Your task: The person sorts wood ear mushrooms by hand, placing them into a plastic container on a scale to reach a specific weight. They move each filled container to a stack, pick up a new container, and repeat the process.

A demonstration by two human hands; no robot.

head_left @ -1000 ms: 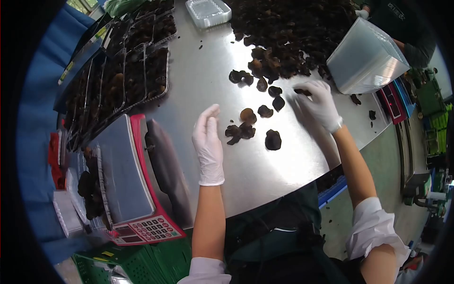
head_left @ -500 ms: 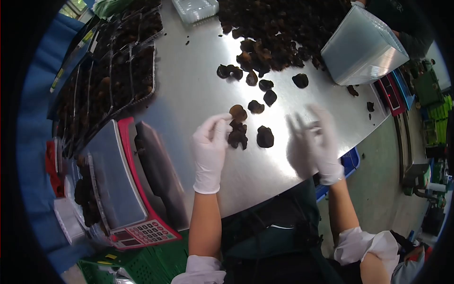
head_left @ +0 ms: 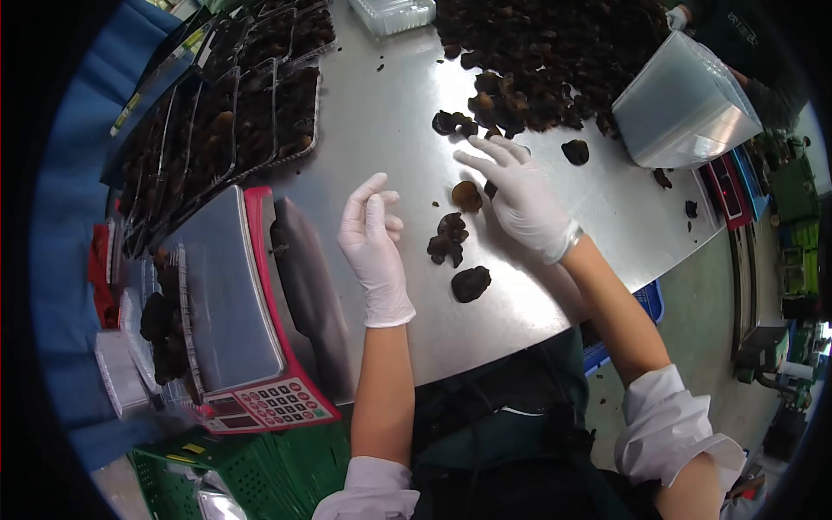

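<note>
Several dark, curled mushroom-like pieces (head_left: pixel 471 283) lie loose on the metal table (head_left: pixel 381 113), below a large dark heap (head_left: pixel 555 52). My left hand (head_left: pixel 371 234), in a white glove, hovers left of the loose pieces with fingers loosely bent and nothing visible in them. Farther right, my gloved right hand (head_left: pixel 520 191) reaches over the table with its fingers spread. Its fingertips are near pieces at the heap's lower edge, and it partly covers some of them. A brownish piece (head_left: pixel 466 197) rests between my hands.
At left are filled clear trays (head_left: pixel 251 113) and a red-edged scale (head_left: pixel 230 295). A stack of clear containers (head_left: pixel 685 104) stands at right, beside another scale (head_left: pixel 728 191). More clear containers (head_left: pixel 394 13) sit at the top. A co-worker's gloved hand (head_left: pixel 678 17) shows at upper right.
My right hand has moved left and up toward the heap. My left hand has come away from the small pieces. The piece right of the dark cluster now lies lower. The camera view has shifted.
</note>
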